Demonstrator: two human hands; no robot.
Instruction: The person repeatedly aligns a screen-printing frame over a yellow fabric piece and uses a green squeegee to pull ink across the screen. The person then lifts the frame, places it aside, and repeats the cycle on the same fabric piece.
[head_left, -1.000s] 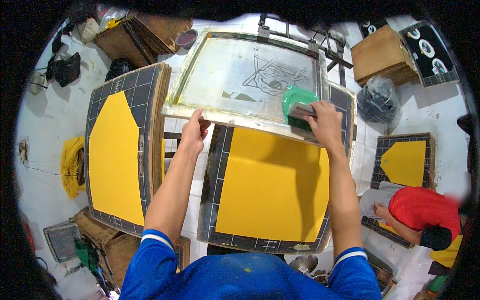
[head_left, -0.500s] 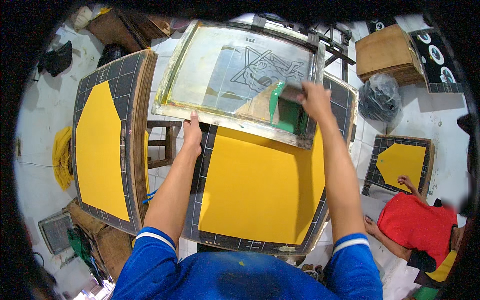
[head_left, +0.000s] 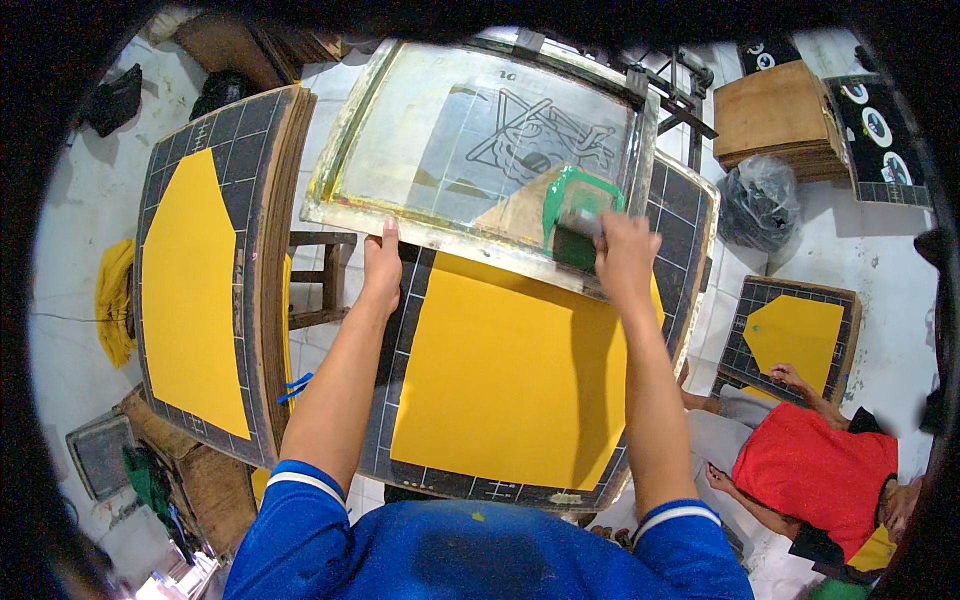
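Head view, the only one on my feed: I see the left hand [head_left: 383, 270] at the near edge of a framed screen [head_left: 450, 242], thumb laid on top; its other fingers are mostly hidden, though I take them to be gripping from below. The right hand [head_left: 628, 255] has its fingers bent round a flat grey blade [head_left: 580, 223] — partly blurred — set amid green ink [head_left: 553, 205] toward the screen's near right corner. The screen slants over the far part of a yellow sheet [head_left: 510, 370], which lies on a dark gridded board [head_left: 675, 210]; its near edge looks raised. I judge the inking to be at an early stage: green gathers only about the blade, the line drawing [head_left: 545, 130] on the mesh [head_left: 390, 140] looks largely uncoated, and the visible part of the sheet carries no print. What the screen covers, I cannot tell. At left, a second yellow sheet [head_left: 190, 300] also appears unprinted — work left, by my reading.
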